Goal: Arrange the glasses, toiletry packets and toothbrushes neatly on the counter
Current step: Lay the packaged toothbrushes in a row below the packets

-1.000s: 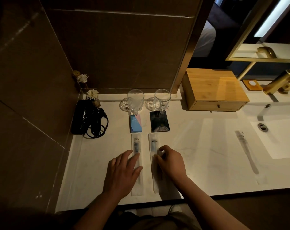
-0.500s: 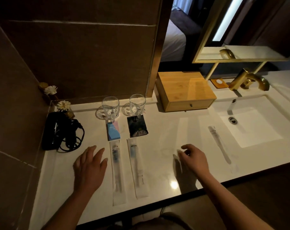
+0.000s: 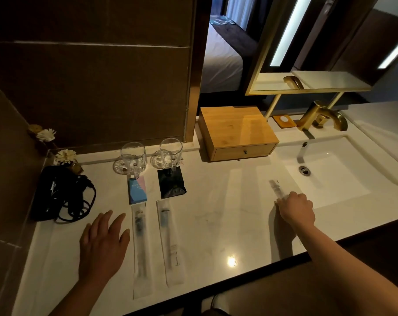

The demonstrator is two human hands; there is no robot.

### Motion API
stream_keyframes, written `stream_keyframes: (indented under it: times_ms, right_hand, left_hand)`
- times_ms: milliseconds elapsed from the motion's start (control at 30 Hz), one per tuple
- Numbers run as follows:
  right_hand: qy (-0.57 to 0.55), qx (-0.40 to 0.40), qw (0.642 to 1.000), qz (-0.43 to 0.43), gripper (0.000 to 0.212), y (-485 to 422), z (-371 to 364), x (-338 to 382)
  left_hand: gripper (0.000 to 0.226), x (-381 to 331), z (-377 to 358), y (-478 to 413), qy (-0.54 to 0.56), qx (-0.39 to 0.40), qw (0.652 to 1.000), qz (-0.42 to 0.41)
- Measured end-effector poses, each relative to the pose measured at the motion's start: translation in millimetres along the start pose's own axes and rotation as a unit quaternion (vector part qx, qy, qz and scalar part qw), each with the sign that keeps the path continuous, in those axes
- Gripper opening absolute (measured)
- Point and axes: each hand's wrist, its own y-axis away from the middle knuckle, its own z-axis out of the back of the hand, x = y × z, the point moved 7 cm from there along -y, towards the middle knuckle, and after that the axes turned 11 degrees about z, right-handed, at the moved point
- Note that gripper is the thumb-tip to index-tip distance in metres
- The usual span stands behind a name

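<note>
Two clear glasses stand at the back of the white counter (image 3: 216,213), the left glass (image 3: 133,159) and the right glass (image 3: 170,152). In front of them lie a blue and pink packet (image 3: 137,189) and a black packet (image 3: 171,182). Below those, two wrapped toothbrushes lie side by side, the left toothbrush (image 3: 140,245) and the right toothbrush (image 3: 170,242). A third wrapped toothbrush (image 3: 276,189) lies by the sink. My right hand (image 3: 296,207) rests on its near end with fingers curled over it. My left hand (image 3: 102,241) lies flat and open left of the pair.
A black hair dryer (image 3: 61,192) with coiled cord sits at the far left beside small flowers (image 3: 65,156). A wooden drawer box (image 3: 236,132) stands at the back centre. The sink basin (image 3: 330,176) and gold tap (image 3: 321,116) are to the right.
My right hand has moved right from the two toothbrushes to the third one by the sink. My left hand has shifted left off the left toothbrush. The view has turned rightwards.
</note>
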Motion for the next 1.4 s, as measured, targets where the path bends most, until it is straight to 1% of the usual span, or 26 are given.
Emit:
stream_keyframes:
  times_ms: [100, 200, 300, 433, 533, 633, 733, 867, 933, 1000, 1067, 1233, 1300, 1400]
  right_hand:
    - [-0.003, -0.005, 1.0, -0.006, 0.042, -4.2, -1.7, -0.6]
    - [-0.031, -0.012, 0.999, -0.006, 0.036, -9.2, -0.9, -1.2]
    - [-0.082, 0.004, 0.996, -0.035, 0.036, -15.5, -1.8, -8.9]
    - [-0.17, 0.042, 0.982, -0.065, 0.023, -18.4, -3.8, -14.6]
    - [-0.202, 0.047, 0.975, -0.082, 0.024, -14.5, -3.8, -12.5]
    - [-0.234, 0.036, 0.969, -0.072, 0.025, -7.0, -2.7, -1.7]
    - [-0.334, 0.033, 0.94, -0.061, 0.02, 6.0, -2.2, 16.9]
    - [-0.47, 0.074, 0.877, -0.069, 0.021, 28.9, -7.6, 45.8]
    - [-0.501, 0.102, 0.858, -0.049, 0.022, 42.6, -10.9, 65.0]
    - [-0.507, 0.123, 0.853, -0.02, 0.02, 58.9, -14.4, 87.0]
    - [-0.494, 0.142, 0.857, 0.016, 0.019, 77.4, -17.1, 112.3]
    - [-0.399, 0.184, 0.892, 0.105, 0.016, 108.2, -38.4, 168.6]
    - [-0.348, 0.181, 0.91, 0.134, 0.014, 109.9, -48.0, 183.4]
    - [-0.247, 0.149, 0.942, 0.171, 0.02, 108.7, -54.7, 196.6]
  left_hand:
    - [0.061, -5.1, -1.2, -0.8, 0.017, 0.001, 1.0, 0.024]
    - [0.061, -7.7, -2.7, -0.9, 0.017, 0.0, 0.999, 0.035]
    - [0.061, -7.8, -3.3, 0.4, 0.015, 0.0, 0.999, 0.034]
    - [0.062, -7.8, -3.9, 0.7, 0.008, 0.0, 0.999, 0.036]
    - [0.062, -8.3, -3.3, 0.7, 0.005, -0.001, 0.999, 0.036]
    - [0.062, -8.6, -2.9, 0.6, 0.007, -0.004, 0.999, 0.032]
    - [0.061, -7.5, -3.8, -0.1, 0.005, -0.004, 0.999, 0.034]
    - [0.062, -7.6, -4.1, 0.1, 0.003, -0.004, 1.0, 0.03]
    - [0.062, -7.5, -3.2, 0.4, 0.006, -0.004, 0.999, 0.031]
    - [0.061, -7.9, -2.2, 0.6, 0.007, -0.005, 0.999, 0.033]
    - [0.06, -9.3, -1.4, 0.6, 0.008, -0.006, 0.999, 0.033]
    - [0.06, -8.2, -0.9, 0.8, 0.003, -0.006, 0.999, 0.037]
    - [0.061, -8.1, -0.8, 1.2, 0.005, -0.008, 0.999, 0.038]
    - [0.061, -7.5, -2.0, 0.6, 0.009, -0.003, 0.999, 0.041]
